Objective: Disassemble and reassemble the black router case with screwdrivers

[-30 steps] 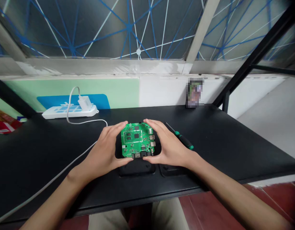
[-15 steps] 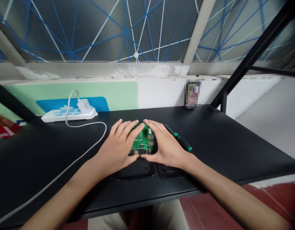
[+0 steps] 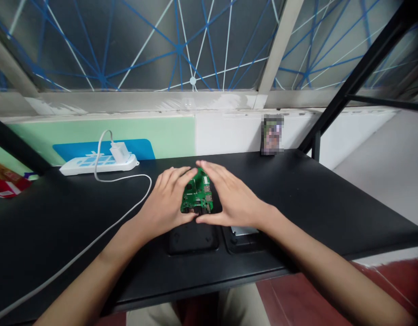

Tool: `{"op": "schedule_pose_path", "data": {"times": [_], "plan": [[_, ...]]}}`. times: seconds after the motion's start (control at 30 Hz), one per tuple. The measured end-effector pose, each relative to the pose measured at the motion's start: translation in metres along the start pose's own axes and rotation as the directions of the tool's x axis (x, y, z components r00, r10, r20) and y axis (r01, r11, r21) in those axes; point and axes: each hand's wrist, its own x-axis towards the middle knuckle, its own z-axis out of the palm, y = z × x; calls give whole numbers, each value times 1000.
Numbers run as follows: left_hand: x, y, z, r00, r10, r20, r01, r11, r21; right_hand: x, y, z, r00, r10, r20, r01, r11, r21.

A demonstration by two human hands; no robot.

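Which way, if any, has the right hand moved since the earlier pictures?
Yes: the right hand moved left and forward, closer to the white power strip.

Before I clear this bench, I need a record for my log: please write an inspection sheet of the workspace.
Surface: black tabletop.
Job's things: green circuit board between the hands; two black casing parts near the front edge.
Clutter: red packet far left; pixelated upright item by the back wall.
Hands: left hand and right hand cup the board's opposite sides.
Cables: white cable from white charger on white power strip, crossing the tabletop's left.
Surroundings: patterned window, red floor.
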Motion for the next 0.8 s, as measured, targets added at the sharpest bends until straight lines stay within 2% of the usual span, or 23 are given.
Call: {"op": "schedule_pose_path", "data": {"times": [0.1,0.17,0.2,0.3,0.37,0.43,0.5,0.6,0.7,0.8], "plan": [[-2,-6,-3,989,-104,-108,83,979,-188,14,10,-4,988,16,-151,1,994,113],[-3,-7,-5,975,-181,-129,127,929,-348,16,15,1,955,91,-282,-17,967,255],[-3,-6,-5,970,-213,-117,142,888,-438,15,17,6,940,142,-311,-36,946,323],[0,-3,-6,960,-276,-37,172,691,-702,3,21,19,951,189,-245,-77,911,404],[2,0,-7,954,-300,28,198,554,-809,-4,20,24,970,215,-111,-151,897,416],[3,2,-9,945,-317,85,238,482,-843,-8,18,24,972,234,22,-222,887,404],[3,3,-11,940,-319,119,268,479,-836,-7,15,22,967,230,110,-255,887,385],[2,3,-14,949,-303,83,253,581,-774,-4,8,19,964,207,166,-255,897,362],[1,3,-15,957,-286,39,237,701,-672,-3,4,19,965,195,176,-247,903,351],[-1,2,-15,962,-269,51,243,757,-607,-3,2,19,974,189,123,-222,898,379]]}}
